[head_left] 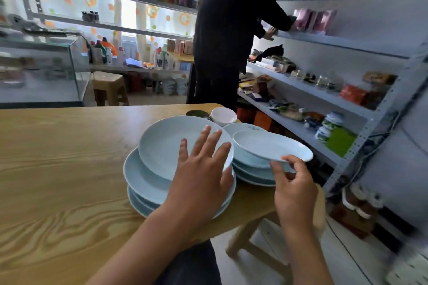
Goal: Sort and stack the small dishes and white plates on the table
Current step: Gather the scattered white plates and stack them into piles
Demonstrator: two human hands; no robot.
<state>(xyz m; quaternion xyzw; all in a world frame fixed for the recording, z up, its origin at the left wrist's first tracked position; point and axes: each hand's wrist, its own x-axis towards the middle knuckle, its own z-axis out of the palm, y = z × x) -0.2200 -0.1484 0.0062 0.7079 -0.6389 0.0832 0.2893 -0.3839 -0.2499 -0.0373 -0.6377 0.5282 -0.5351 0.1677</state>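
Single head-worn wide-angle camera, looking forward and down from near edge of wooden table (58, 169). Both forearms enter from bottom of frame; left hand (199, 183) and right hand (294, 194) close to lens, over table's right end. View tilted, straight lines bowed toward frame edges. Upper half reaches into shop: metal shelving (361, 44) at right, standing person (222, 37) beyond table's far edge. No second view.

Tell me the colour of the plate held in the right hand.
Pale bluish-white plate, plain; clearest in the head view.
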